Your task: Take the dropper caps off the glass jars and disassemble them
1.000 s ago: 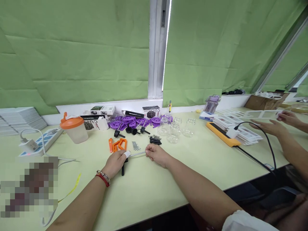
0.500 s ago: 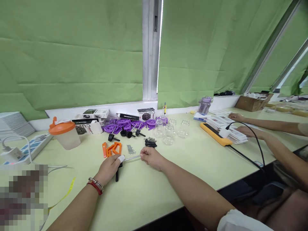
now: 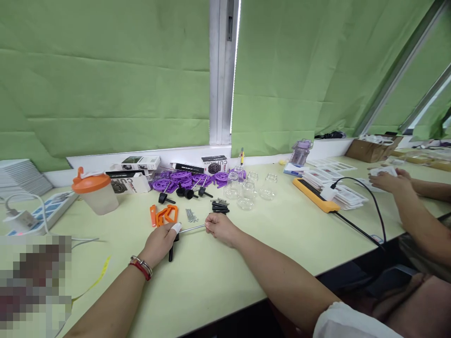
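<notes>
My left hand, with a white wrap on one fingertip, is closed on a black plastic part that sticks out below it. From that part a thin metal rod runs to the right. My right hand pinches the rod's far end, where the fingertips hide it. Just beyond my hands lie orange plastic pieces, several screws, and small black pieces with springs beside them. Similar black parts with rods lie farther back.
Purple plastic parts are piled by printed boxes. Glass jars stand right of them. An orange-lidded cup is at left, a yellow power strip at right. A co-worker's hands hold a white card.
My two hands keep the same hold on the part and rod, with hardly any shift. The co-worker's hands have moved right, away from the stack, and now hold a white card.
</notes>
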Tool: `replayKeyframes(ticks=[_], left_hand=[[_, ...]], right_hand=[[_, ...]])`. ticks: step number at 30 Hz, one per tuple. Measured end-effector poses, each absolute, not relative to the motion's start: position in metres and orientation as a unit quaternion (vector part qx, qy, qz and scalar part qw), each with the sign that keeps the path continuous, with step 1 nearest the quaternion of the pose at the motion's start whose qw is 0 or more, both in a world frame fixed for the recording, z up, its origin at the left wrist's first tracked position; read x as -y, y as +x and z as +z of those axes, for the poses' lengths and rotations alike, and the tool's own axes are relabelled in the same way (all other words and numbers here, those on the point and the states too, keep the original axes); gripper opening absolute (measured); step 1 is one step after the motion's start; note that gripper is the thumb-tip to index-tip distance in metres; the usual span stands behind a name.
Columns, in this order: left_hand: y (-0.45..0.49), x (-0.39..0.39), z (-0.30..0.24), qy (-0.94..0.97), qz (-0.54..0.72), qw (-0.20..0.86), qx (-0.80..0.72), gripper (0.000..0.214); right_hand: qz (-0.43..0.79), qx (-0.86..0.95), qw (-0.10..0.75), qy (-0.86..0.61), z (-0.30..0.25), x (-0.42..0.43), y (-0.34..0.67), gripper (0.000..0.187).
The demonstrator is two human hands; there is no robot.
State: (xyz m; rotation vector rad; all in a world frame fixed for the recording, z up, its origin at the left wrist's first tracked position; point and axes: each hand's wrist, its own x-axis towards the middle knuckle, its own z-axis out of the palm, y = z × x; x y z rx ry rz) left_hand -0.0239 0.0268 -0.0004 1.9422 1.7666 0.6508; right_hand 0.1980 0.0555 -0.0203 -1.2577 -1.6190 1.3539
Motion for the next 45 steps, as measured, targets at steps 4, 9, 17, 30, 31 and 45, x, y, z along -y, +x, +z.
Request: replayKeyframes(ticks=[4, 9, 17, 30, 31, 45], left_hand=[[-0.022, -0.023, 0.002, 0.709, 0.229, 0.220, -0.630, 0.039], [-0.021, -0.023, 0.003, 0.726, 0.232, 0.226, -0.607, 0.036], [-0.024, -0.018, 0.004, 0.729, 0.264, 0.302, -0.554, 0.033], [-0.026, -0.015, 0.006, 0.706, 0.295, 0.321, -0.558, 0.042], [-0.026, -0.015, 0.005, 0.703, 0.302, 0.327, -0.554, 0.042], [-0.036, -0.021, 0.017, 0.634, 0.448, 0.302, -0.554, 0.043]], right_hand=[[0.530, 0.620, 0.337, -0.470, -0.018, -0.052, 0.199, 0.013], [0.562, 0.589, 0.353, -0.461, -0.008, -0.047, 0.199, 0.014], [0.605, 0.537, 0.357, -0.467, 0.000, -0.045, 0.202, 0.014], [0.612, 0.531, 0.355, -0.467, -0.001, -0.045, 0.205, 0.017], [0.612, 0.531, 0.357, -0.465, -0.001, -0.045, 0.205, 0.018], [0.606, 0.519, 0.375, -0.472, -0.001, -0.046, 0.206, 0.023]])
